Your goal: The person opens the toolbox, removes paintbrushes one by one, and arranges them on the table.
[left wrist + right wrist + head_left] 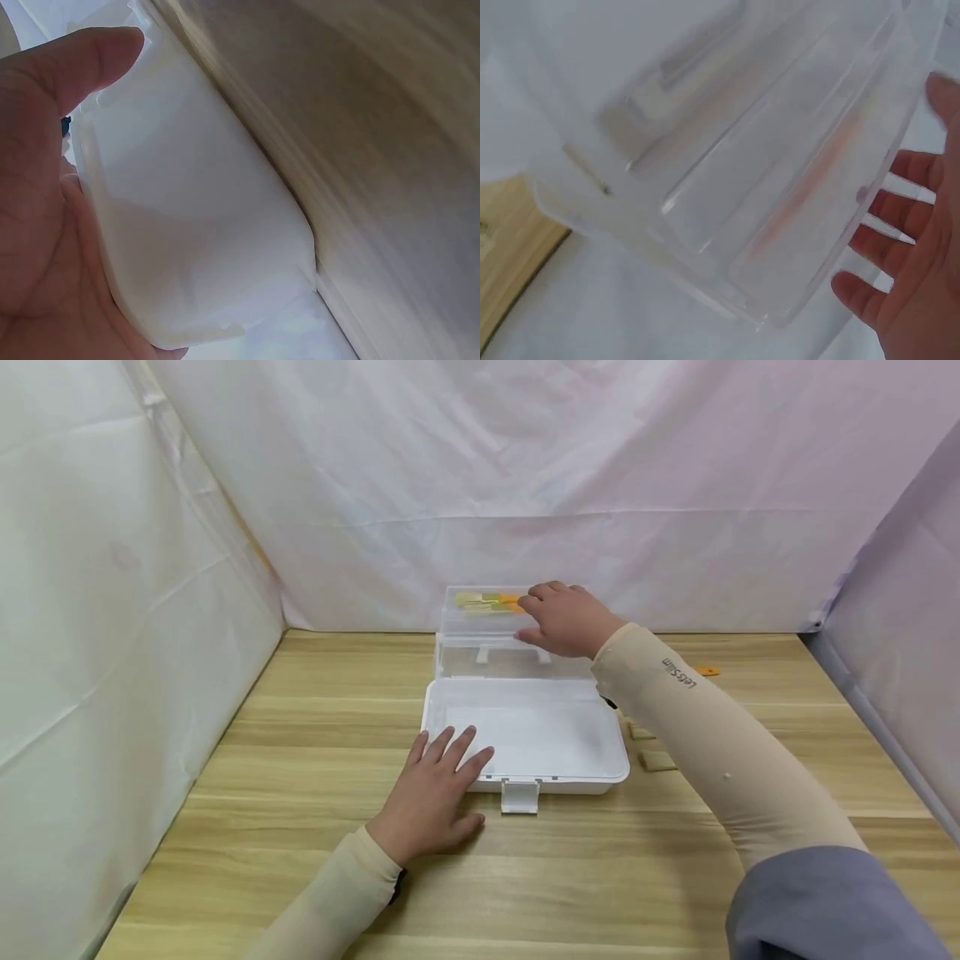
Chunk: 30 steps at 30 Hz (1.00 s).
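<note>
A white box [525, 735] with a clear lid stands on the table, its lid raised at the back. My left hand [435, 797] lies with spread fingers on the box's front left corner; in the left wrist view the hand [52, 195] is against the rim of the white box wall [195, 195]. Yellow and orange brushes [487, 602] lie in the clear upper tray [457, 625]. My right hand [572, 620] is at that tray's right side, and in the right wrist view its fingers [896, 240] are extended along the clear tray's edge [832, 262].
Right of the box, partly under my right forearm, lie brushes with pale bristles [657, 762] and an orange handle end [707, 671]. The front latch [520, 797] hangs down. White cloth [360, 560] hangs behind the wooden table [315, 735] and at both sides.
</note>
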### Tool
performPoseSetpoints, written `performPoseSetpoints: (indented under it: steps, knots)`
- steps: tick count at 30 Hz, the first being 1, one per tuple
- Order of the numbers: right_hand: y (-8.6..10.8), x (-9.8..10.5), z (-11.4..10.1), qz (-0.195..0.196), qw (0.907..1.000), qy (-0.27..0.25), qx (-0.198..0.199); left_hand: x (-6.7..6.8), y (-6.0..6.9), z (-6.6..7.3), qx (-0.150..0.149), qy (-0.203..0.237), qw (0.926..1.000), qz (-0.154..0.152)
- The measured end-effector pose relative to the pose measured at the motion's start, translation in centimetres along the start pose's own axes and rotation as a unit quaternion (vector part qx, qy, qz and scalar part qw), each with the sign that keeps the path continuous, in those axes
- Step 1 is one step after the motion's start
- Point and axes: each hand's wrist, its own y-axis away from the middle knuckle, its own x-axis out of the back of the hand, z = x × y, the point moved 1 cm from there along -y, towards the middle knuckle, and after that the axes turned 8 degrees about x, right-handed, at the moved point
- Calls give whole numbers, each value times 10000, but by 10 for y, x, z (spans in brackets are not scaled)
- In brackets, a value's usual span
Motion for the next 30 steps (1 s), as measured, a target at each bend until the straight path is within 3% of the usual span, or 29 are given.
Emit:
performPoseSetpoints:
  steps: [6,13,22,30]
  knots:
    - [-5,-1,-3,-183,9990,-369,-164,0,0,1,11,-16,10000,3]
    - [-11,-2,-5,-290,9988,-360,-162,0,0,2,-7,-24,10000,-8]
    - [-22,-5,5,86,9994,-338,83,0,-1,0,-12,-42,9999,111]
    - [-26,-22,7,391,9980,-364,348,1,0,2,-66,35,9999,141]
